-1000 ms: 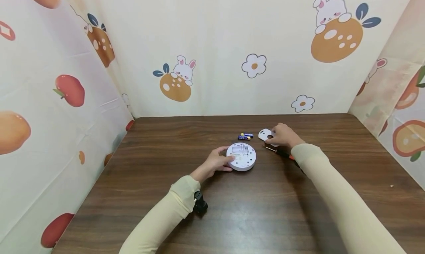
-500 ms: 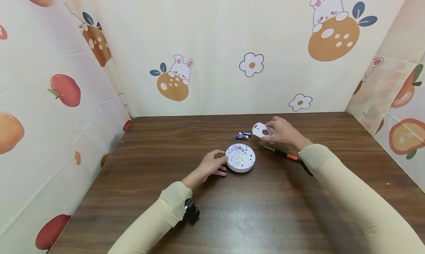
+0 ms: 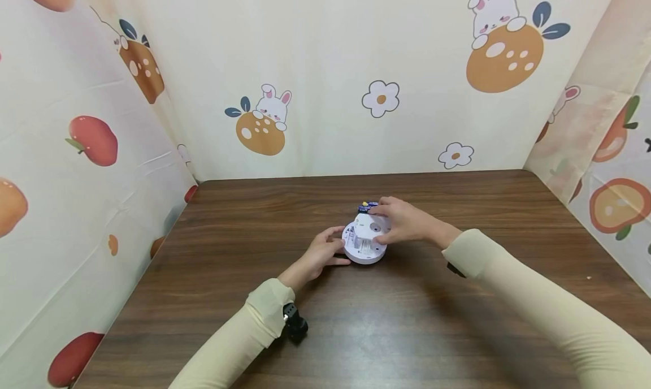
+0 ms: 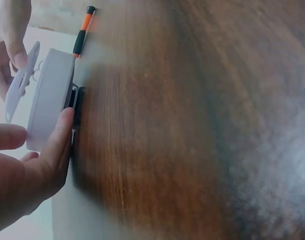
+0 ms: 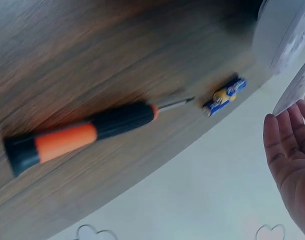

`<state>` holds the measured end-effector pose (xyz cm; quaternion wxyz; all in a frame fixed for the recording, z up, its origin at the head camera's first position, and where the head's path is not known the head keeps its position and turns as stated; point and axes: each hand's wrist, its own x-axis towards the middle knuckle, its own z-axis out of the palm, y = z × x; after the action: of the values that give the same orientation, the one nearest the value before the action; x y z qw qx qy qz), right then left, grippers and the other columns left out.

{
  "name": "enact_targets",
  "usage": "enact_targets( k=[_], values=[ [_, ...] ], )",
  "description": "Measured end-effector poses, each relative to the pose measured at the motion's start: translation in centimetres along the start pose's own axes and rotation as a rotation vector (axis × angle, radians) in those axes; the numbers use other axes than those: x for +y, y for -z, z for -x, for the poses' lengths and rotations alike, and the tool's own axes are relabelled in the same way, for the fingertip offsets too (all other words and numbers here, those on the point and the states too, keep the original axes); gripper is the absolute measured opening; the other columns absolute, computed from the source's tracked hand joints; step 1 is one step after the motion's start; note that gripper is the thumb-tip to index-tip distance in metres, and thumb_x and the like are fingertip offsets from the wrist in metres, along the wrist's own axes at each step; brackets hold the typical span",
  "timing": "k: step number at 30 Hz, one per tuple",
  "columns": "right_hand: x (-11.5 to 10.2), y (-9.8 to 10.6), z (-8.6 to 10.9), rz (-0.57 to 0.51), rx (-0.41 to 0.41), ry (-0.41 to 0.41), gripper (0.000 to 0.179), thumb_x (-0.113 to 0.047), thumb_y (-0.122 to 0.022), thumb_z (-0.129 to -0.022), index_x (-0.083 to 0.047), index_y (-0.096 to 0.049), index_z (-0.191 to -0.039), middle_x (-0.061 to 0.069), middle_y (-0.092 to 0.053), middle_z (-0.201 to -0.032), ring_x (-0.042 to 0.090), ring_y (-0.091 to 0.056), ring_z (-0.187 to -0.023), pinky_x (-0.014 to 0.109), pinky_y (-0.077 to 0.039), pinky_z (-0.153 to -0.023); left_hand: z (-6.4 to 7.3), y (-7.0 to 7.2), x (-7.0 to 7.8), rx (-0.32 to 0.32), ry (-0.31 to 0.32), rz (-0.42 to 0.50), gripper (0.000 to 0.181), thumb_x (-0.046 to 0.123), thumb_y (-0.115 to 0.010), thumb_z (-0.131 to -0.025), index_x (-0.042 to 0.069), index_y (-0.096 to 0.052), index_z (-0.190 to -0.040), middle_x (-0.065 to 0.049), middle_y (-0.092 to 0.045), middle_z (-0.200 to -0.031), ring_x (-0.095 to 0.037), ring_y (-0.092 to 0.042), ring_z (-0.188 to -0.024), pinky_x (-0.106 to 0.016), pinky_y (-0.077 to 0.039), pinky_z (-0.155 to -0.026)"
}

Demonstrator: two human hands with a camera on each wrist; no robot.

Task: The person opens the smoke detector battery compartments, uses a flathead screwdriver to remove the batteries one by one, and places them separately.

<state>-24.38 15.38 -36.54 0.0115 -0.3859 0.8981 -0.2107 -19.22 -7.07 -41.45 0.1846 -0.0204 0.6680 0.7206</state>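
A round white device (image 3: 364,257), with an open battery recess on its upper face, is near the middle of the wooden table. My left hand (image 3: 319,253) holds its left edge between thumb and fingers, fingertips by the underside in the left wrist view. Above the device, my right hand (image 3: 409,222) pinches a thin white cover plate (image 3: 364,226) with a round hole. The plate overlaps the far part of the device in the head view. From the left wrist, a gap shows between the plate (image 4: 21,82) and the device (image 4: 50,100).
Two blue and yellow batteries (image 5: 225,96) lie side by side behind the device. A black and orange screwdriver (image 5: 122,121) lies on the table (image 3: 244,219), its tip pointing toward the batteries in the right wrist view. Printed curtains (image 3: 315,67) stand behind and beside the table.
My right hand has lifted the cover plate and brought it leftward over the round device. My left hand shifted its hold slightly at the device's edge. The batteries have stayed put.
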Motion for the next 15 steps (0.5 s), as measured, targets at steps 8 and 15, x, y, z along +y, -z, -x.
enact_targets(
  k=[8,15],
  values=[
    [-1.3,-1.1,-0.6,0.008,-0.071,0.074,0.053,-0.029,-0.083,-0.071,0.0,-0.066,-0.112,0.011,-0.055,-0.108,0.022,-0.052,-0.094,0.036,-0.05,-0.08,0.1,0.2,-0.1,-0.018,0.024,0.056,0.045,-0.006,-0.044,-0.094,-0.001,-0.041,-0.139,-0.022,-0.052,-0.114,-0.026,-0.059,-0.089,-0.04,-0.056,-0.078],
    [-1.5,-1.4,-1.0,0.037,-0.091,0.1,0.053,-0.029,-0.082,-0.071,0.0,-0.066,-0.112,0.009,-0.055,-0.105,0.021,-0.051,-0.092,0.034,-0.049,-0.079,0.2,0.2,-0.1,-0.016,0.02,0.081,0.044,-0.006,-0.046,-0.094,-0.002,-0.042,-0.138,-0.021,-0.054,-0.112,-0.025,-0.059,-0.087,-0.041,-0.056,-0.078]
  ],
)
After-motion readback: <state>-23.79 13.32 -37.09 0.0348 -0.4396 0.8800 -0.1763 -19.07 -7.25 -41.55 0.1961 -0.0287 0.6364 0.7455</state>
